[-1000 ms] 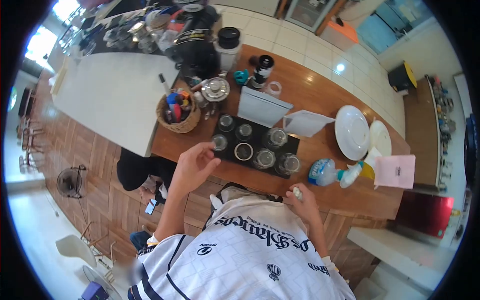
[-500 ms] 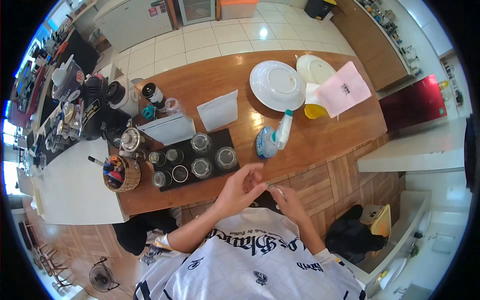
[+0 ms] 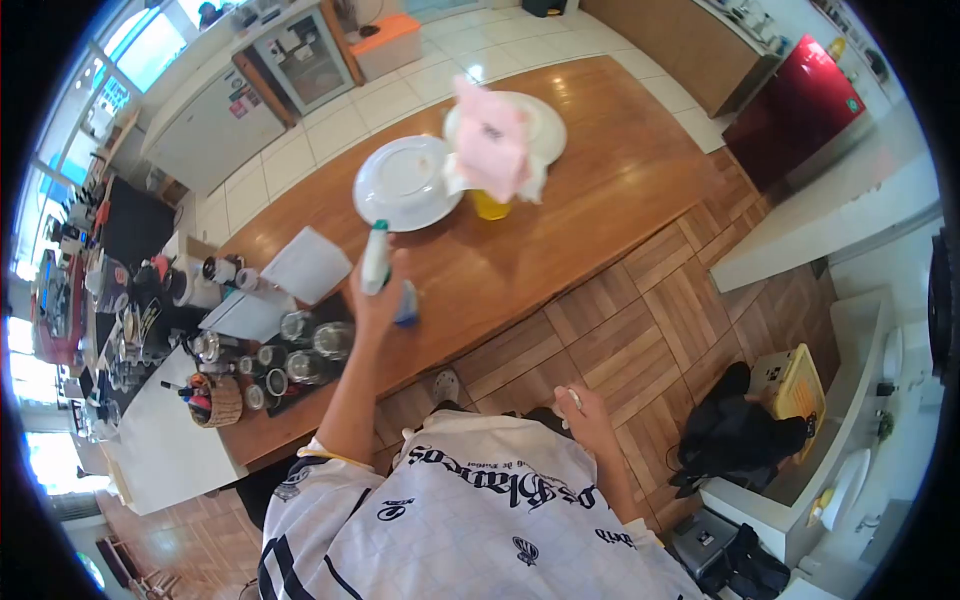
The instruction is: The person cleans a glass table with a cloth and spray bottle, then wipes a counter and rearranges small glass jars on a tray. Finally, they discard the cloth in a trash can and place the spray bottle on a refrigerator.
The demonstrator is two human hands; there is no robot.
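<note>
My left hand (image 3: 376, 308) is wrapped round a spray bottle (image 3: 376, 258) with a white head, a green nozzle and a blue body that my hand partly covers. The bottle is at the near side of the wooden table (image 3: 580, 190). My right hand (image 3: 588, 415) hangs past the table edge, in front of my shirt, a ring on one finger. Its fingers are curled in, and whatever they may hold is hidden. Beyond the bottle lies an upturned white plate (image 3: 405, 180). A pink packet of tissues (image 3: 492, 148) sits over a yellow cup (image 3: 491, 206).
Several upturned glasses (image 3: 333, 340) stand on a dark mat left of my left forearm. Near them are white papers (image 3: 306, 264) and a wicker basket (image 3: 217, 402) of pens. A second plate (image 3: 545, 135) lies behind the tissues. A red fridge (image 3: 795, 112) stands at far right.
My hands, close together before, are now apart. The left has reached forward and taken hold of the spray bottle; the right has closed. The view has turned to the right.
</note>
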